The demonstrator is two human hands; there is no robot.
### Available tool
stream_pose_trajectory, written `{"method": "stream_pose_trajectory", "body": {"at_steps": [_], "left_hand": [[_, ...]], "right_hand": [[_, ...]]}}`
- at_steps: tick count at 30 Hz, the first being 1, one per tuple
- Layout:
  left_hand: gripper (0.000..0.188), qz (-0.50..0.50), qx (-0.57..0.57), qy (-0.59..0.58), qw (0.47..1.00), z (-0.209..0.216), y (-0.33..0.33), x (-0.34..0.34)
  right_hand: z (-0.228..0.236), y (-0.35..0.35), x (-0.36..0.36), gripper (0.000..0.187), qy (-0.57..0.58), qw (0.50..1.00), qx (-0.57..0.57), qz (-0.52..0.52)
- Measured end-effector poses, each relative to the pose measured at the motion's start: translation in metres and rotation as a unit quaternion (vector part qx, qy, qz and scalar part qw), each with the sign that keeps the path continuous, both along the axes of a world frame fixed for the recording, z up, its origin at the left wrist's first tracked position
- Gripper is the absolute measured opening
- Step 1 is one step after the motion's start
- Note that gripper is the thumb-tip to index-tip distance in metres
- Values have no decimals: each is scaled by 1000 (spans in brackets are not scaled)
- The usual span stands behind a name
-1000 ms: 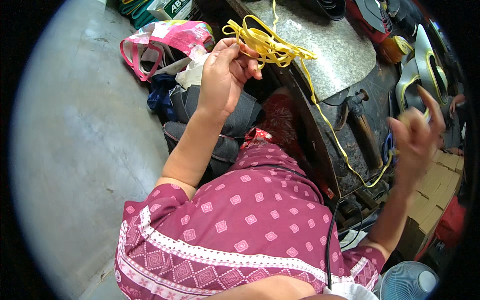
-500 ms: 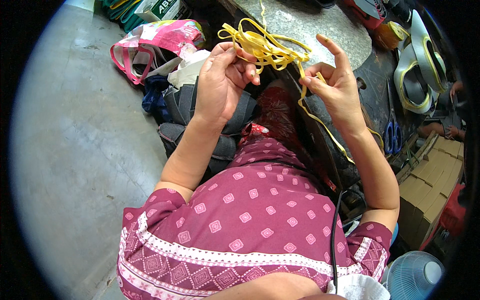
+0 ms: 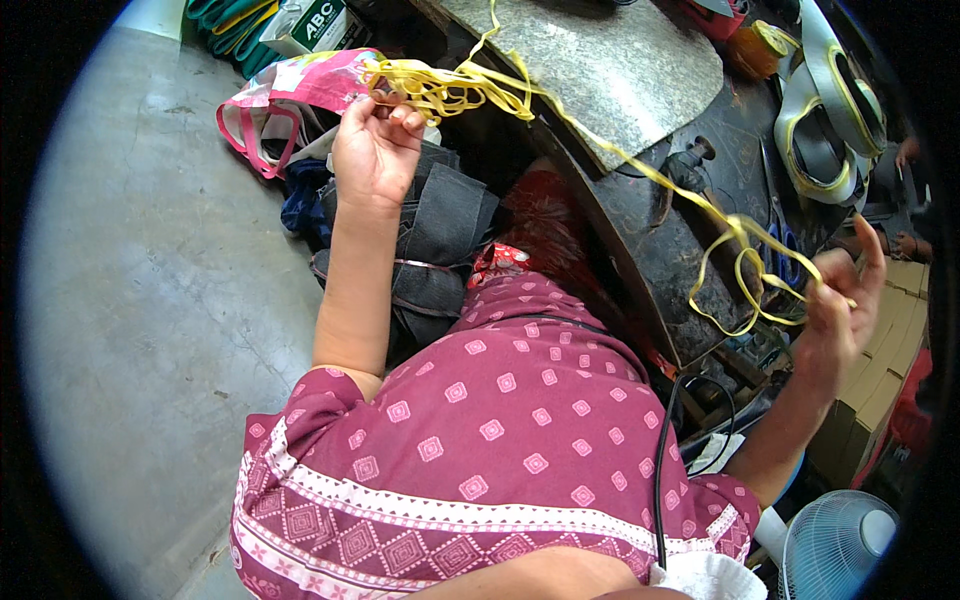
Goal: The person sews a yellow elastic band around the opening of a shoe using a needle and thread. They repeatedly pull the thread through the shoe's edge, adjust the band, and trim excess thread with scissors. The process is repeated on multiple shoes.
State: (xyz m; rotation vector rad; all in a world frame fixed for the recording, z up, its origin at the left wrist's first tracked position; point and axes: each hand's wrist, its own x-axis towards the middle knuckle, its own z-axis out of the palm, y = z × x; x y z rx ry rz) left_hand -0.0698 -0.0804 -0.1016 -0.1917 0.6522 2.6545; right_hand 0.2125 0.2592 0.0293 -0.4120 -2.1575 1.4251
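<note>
My left hand [image 3: 378, 152] is raised over the left side, its fingers pinching a looped bundle of thin yellow tape [image 3: 440, 88]. From that bundle one strand runs taut across the work table to my right hand [image 3: 842, 300], which pinches it far out to the right. Loose curls of the same tape hang beside the right fingers, above the table's near corner. Another strand rises from the bundle toward the top edge of the view.
On the dark table [image 3: 655, 255] lie a grey stone slab [image 3: 610, 75], blue-handled scissors [image 3: 783, 245] and grey-and-yellow strip rolls [image 3: 825, 130]. A pink bag [image 3: 300, 95] and dark fabric pieces [image 3: 445, 215] sit left. Cardboard boxes [image 3: 885, 350] and a fan [image 3: 840, 550] stand right.
My hands have moved apart: the left went left with the bundle, the right swept right and down toward me, drawing a long strand of yellow tape out between them.
</note>
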Motion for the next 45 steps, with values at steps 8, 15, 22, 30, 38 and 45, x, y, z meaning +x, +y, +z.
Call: {"method": "stream_pose_trajectory", "body": {"at_steps": [8,15,22,30,38,45], "left_hand": [[20,7,-61,22,998,-8,0,-7],[18,1,-90,5,996,-12,6,-17],[20,8,-100,53,994,2,10,-18],[20,-173,-398,336,836,8,2,16],[20,-162,-497,315,792,0,10,30],[8,104,-541,630,547,40,74,69]], "right_hand": [[32,61,117,71,126,981,-74,-129],[67,120,223,46,177,946,6,-271],[65,140,255,31,179,929,77,-316],[57,168,245,44,134,902,148,-384],[53,203,271,46,122,917,132,-355],[45,227,293,46,138,900,90,-404]]}}
